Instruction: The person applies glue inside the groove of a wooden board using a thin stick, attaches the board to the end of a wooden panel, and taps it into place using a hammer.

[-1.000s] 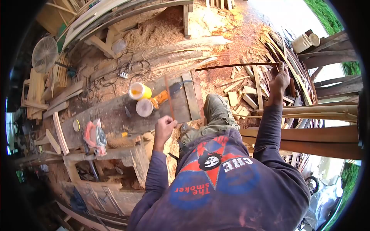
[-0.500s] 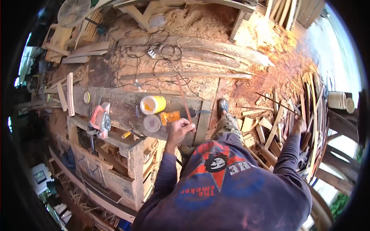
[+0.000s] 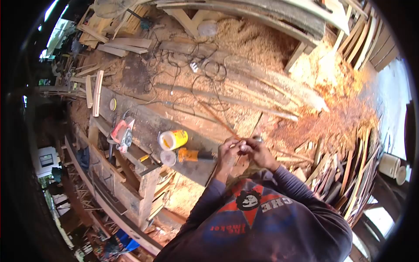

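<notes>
Both hands meet in front of my chest. My left hand (image 3: 227, 156) is closed on a thin reddish wood strip (image 3: 218, 120), which slants up and left from the fingers. My right hand (image 3: 260, 153) touches the left one, its fingers pinched together; a thin dark strip (image 3: 294, 156) seems to run out to its right. Left of the hands, on a dark plank bench (image 3: 144, 113), are a yellow and white tub (image 3: 173, 139), a round pale lid (image 3: 168, 158) and an orange power tool (image 3: 187, 155).
A red power tool (image 3: 122, 134) and a yellow-rimmed lid (image 3: 113, 104) are farther left. Black cables (image 3: 209, 65) coil over sawdust and long boards. Wood scraps (image 3: 345, 170) pile up at the right, near a white bucket (image 3: 388, 166). A wooden bench (image 3: 253, 17) stands at the top.
My right hand has come in from the far right with its strip and now meets my left hand. The left hand still holds its reddish strip. The view has turned.
</notes>
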### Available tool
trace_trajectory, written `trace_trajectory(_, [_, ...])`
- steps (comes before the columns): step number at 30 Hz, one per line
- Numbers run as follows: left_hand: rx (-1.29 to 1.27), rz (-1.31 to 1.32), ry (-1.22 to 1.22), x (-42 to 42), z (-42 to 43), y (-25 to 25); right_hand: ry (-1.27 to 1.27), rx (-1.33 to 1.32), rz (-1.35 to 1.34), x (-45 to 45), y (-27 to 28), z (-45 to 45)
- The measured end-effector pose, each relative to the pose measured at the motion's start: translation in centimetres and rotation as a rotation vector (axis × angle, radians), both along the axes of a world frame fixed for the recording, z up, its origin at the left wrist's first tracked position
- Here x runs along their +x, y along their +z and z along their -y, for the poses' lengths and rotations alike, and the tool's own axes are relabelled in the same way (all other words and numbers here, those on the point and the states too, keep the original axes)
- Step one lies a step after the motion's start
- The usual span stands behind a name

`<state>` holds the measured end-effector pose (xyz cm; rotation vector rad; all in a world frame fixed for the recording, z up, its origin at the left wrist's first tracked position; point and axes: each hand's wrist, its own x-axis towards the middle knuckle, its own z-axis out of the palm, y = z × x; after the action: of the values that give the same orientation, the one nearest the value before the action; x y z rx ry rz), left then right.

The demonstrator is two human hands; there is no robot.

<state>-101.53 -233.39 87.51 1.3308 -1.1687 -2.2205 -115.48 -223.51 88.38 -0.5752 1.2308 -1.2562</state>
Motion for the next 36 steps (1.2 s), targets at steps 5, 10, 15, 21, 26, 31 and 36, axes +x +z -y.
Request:
trace_trajectory(5, [0.146,-0.174,-0.114,-1.8,0.5,-1.9,0.025,0.112,-0.217,-5.3,3.2,-1.5])
trace_trajectory(10, [0.165,-0.216,0.257,-3.1,4.0,-6.5,0.082,0.15,-0.853,-10.9,2.4,-8.0])
trace_trajectory(15, [0.077,-0.218,0.16,-7.1,6.3,-3.9,0.076,0.076,-0.95,-11.5,4.4,-10.3])
trace_trajectory(21, [0.053,-0.263,0.071,-8.4,8.1,-2.4,0.132,0.025,-0.852,-10.6,5.4,-8.9])
trace_trajectory(26, [0.005,-0.317,0.159,-6.8,10.5,-1.4,0.17,-0.169,-0.801,-12.8,4.1,-5.4])
trace_trajectory(31, [-0.068,-0.203,0.356,-6.5,11.4,-1.9,0.336,-0.092,-0.921,-16.1,3.9,1.6])
trace_trajectory(36, [-0.092,-0.159,0.722,-6.6,14.8,-4.1,0.459,-0.2,-1.038,-14.4,4.3,12.4])
